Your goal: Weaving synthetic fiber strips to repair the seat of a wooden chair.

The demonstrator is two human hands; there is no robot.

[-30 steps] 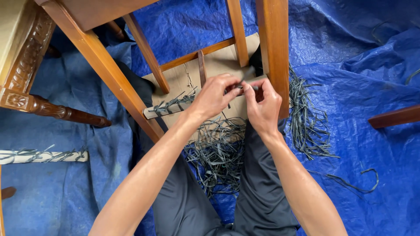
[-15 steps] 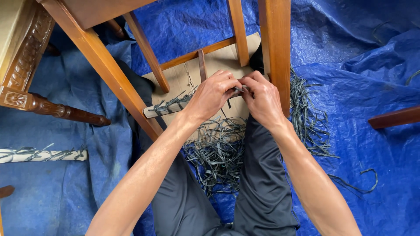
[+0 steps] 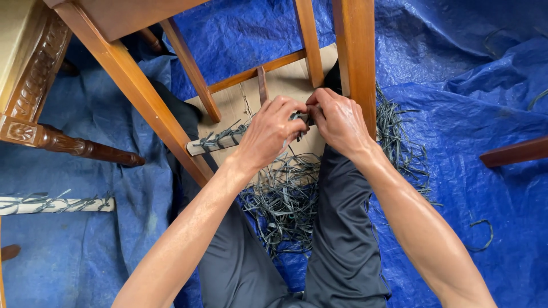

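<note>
A wooden chair frame (image 3: 135, 85) stands over my lap on a blue tarp. Its lower rail (image 3: 220, 140) is pale and wrapped with dark grey strands. My left hand (image 3: 269, 132) and my right hand (image 3: 338, 121) meet at the rail's right end, beside a thick chair leg (image 3: 357, 57). Both hands pinch a dark strand (image 3: 301, 118) between fingers and thumbs. The fingers hide most of that strand. A loose heap of dark grey strands (image 3: 282, 199) lies on my thighs and the tarp below my hands.
A carved dark wooden furniture leg (image 3: 68, 144) lies at the left. Another pale rail with strands (image 3: 54, 203) rests at the left edge. Brown cardboard (image 3: 285, 85) lies under the chair. A wooden piece (image 3: 516, 152) pokes in at the right. The blue tarp (image 3: 474, 85) is crumpled.
Both hands have closed in together at the rail's right end, the right hand moving left and up toward the chair leg. The chair has not moved.
</note>
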